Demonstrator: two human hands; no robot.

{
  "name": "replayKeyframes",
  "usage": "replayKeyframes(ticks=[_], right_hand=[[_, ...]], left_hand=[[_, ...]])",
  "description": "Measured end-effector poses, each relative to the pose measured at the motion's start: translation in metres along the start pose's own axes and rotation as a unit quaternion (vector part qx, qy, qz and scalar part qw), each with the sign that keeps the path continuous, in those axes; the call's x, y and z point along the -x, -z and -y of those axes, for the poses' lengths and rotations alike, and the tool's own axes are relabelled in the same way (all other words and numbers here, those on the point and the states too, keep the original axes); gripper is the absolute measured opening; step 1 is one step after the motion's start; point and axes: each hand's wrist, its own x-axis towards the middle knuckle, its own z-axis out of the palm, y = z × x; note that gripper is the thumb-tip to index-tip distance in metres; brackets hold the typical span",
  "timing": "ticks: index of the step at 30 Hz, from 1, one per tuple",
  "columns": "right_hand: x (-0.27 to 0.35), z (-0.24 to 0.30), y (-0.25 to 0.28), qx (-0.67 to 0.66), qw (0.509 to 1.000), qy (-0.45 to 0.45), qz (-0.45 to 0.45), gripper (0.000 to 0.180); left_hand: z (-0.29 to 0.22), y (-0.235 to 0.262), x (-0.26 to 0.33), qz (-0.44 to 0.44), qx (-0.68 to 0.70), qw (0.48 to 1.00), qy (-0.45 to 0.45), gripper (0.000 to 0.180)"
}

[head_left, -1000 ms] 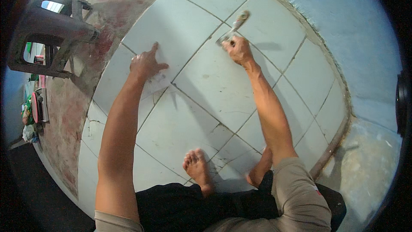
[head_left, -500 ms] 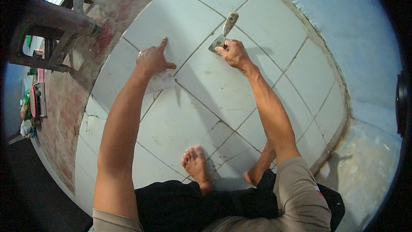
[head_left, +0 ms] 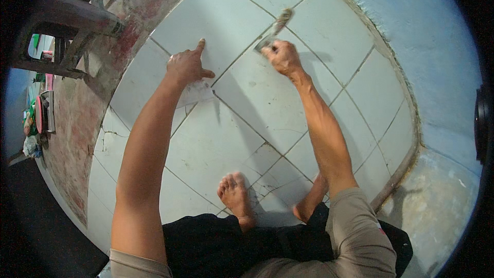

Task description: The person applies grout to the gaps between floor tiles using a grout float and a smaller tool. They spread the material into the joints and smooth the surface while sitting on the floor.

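Right hand (head_left: 283,59) is clamped on a scraper (head_left: 283,19), with the fingers closed near its blade end, while the left hand (head_left: 188,66) is set down upon the tiles, its index finger stretched forward and its thumb spread apart to the side. Largest around them is the white tiled floor (head_left: 216,141), crossed by dark joints and, nearer to the person, by some cracks. Along its right side rises a blue wall (head_left: 417,51), and beyond its left edge lies a reddish worn floor (head_left: 72,149), where a dark stool (head_left: 80,13) stands, well apart from both hands. Below the stool, some bags (head_left: 32,145) lie beside a pink round thing (head_left: 39,115). One bare foot (head_left: 235,195) is near the joints at the bottom. The scraper is over the tile joint before the right hand, handle pointing away; this hand covers a part of it, and motion blurs the blade. Compared with half a second ago, the scraper has gone slightly farther forward and its handle leans more to the right, whereas the left hand has stayed at nearly the same place on its tile.
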Motion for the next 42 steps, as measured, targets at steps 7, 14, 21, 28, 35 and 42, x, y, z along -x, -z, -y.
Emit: replayKeyframes(ticks=[7, 14, 21, 28, 35, 42], right_hand=[[0.012, 0.019, 0.004, 0.022, 0.998, 0.012, 0.066, 0.028], [0.020, 0.001, 0.009, 0.010, 0.998, 0.060, -0.004, 0.034], [0.028, 0.000, 0.005, -0.016, 0.999, 0.037, -0.019, 0.032], [0.039, 0.039, 0.007, -0.013, 0.999, -0.034, 0.032, 0.030], [0.048, 0.033, -0.004, 0.012, 1.000, 0.022, 0.016, 0.030], [0.054, 0.031, -0.006, 0.044, 0.998, 0.038, 0.015, 0.034]], left_hand=[[-0.003, 0.004, -0.001, 0.024, 0.003, 1.000, 0.011, 0.122], [-0.006, 0.005, -0.001, 0.032, 0.016, 0.999, 0.008, 0.122], [-0.004, 0.003, -0.002, 0.026, 0.022, 0.999, 0.011, 0.120], [-0.001, 0.003, 0.002, 0.023, 0.020, 0.999, 0.021, 0.121], [-0.003, 0.004, 0.002, 0.022, 0.009, 1.000, 0.011, 0.120], [-0.002, -0.001, -0.002, 0.019, -0.003, 1.000, 0.021, 0.122]])
